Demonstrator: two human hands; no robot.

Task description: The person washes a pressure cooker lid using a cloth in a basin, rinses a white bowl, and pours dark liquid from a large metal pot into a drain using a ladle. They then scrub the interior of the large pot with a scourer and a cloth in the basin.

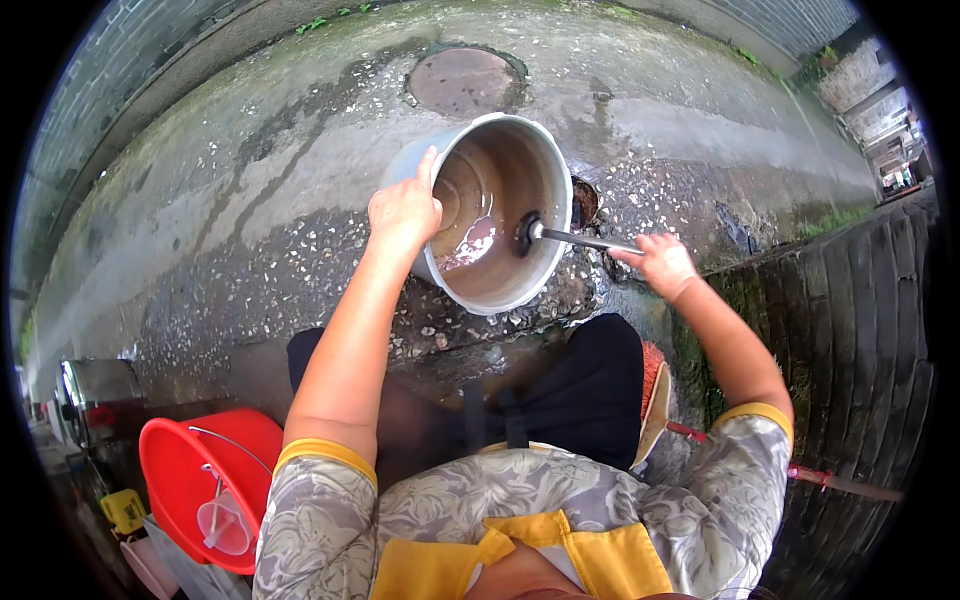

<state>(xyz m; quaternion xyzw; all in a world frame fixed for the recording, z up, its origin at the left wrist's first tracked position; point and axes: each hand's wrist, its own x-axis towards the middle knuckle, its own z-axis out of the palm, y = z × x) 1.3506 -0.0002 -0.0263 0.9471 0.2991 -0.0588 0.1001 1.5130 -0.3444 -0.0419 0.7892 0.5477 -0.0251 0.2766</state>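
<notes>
A large pale plastic bucket [559, 157] is tipped, its mouth facing me, with a little murky water in it. My left hand [405, 208] rests on the left side of its rim, one finger pointing along the outside. My right hand [660, 262] grips the metal handle of a round-headed brush [529, 232]. The dark head of this brush touches the bucket's inner wall at the lower right, and its handle passes over the rim.
A round manhole cover [466, 79] lies beyond the bucket; a small hole [583, 202] is at its right. A red bucket [169, 480] with a clear plastic scoop [225, 525] stands at lower left. A red-bristled broom [654, 397] lies by my right leg, near a brick wall [847, 322].
</notes>
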